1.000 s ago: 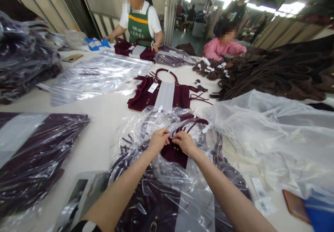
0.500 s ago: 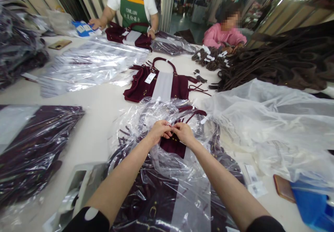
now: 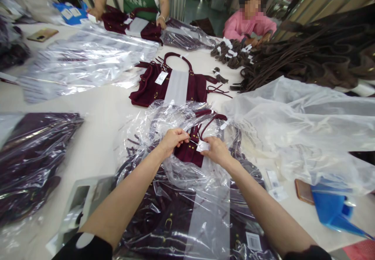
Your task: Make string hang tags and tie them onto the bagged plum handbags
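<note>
A tag [image 3: 203, 146] is pinched by right fingers [image 3: 209, 139]; string [image 3: 193, 141] between, seemingly by left fingers [image 3: 184, 136]; tag handling seems underway; steadiness is needed.

Wears black at bottom edge of view. Shows left sleeve [image 3: 99, 248], dark and smooth, ending well above wrist, marked near cuff with pale, near-white oval [image 3: 84, 240]. Shows right sleeve [image 3: 307, 253] only as small black strip, plain where visible. Bares left forearm [image 3: 125, 195] and right forearm [image 3: 260, 203], tapering toward wrist. Has left hand [image 3: 172, 140] and right hand [image 3: 217, 150] uncovered, with slender fingers, nails too small to make out.
</note>
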Demonstrator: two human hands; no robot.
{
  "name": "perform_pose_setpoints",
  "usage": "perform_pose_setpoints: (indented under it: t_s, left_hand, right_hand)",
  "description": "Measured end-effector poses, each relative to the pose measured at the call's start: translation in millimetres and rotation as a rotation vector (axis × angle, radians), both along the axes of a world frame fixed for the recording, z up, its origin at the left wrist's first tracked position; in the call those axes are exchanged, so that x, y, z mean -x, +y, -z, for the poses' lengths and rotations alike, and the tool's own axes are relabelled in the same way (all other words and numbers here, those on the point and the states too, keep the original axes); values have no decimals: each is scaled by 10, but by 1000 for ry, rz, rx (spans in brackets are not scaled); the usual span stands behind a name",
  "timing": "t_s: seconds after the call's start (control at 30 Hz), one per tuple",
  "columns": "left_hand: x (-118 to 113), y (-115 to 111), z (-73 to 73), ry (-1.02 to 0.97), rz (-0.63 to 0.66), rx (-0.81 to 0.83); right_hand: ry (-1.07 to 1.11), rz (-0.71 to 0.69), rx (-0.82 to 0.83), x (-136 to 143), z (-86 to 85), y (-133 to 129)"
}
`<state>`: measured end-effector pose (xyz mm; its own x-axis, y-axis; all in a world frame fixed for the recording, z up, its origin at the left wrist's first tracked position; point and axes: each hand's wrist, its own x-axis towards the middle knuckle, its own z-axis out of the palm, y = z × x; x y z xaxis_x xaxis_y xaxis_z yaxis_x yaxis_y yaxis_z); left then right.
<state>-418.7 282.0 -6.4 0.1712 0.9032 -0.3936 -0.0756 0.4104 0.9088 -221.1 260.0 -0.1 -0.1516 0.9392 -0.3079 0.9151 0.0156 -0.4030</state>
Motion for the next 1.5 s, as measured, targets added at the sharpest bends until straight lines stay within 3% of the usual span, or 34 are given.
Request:
perform_pose_setpoints:
  t_s: [0.2, 0.37, 0.5, 0.63, 0.8, 0.97, 1.1, 1.5]
  left_hand:
    - [-27, -28, 17, -90, -48, -87]
    - [-38, -48, 39, -173, -81, -89]
    - [-22, -105, 5, -190, -69, -50]
    - [40, -177, -57, -189, -57, 3]
    - [119, -319, -143, -178, -38, 53]
    - [149, -509, -195, -149, -18, 76]
    - [162, -602, -205, -125, -38, 43]
    - [250, -844, -167, -134, -145, 42]
  right_hand:
    - [101, 92, 132, -14, -136, 206]
    - [417, 216, 426, -1, -243, 295]
    - [762, 351, 707, 47, -292, 195]
    - [1043, 484, 831, 180, -278, 39]
    - [1195, 561, 947, 348, -190, -91]
    - [1248, 567, 1036, 342, -164, -147]
    - [1283, 584, 993, 360, -179, -193]
    - [1265, 818, 467, 699, -105, -301]
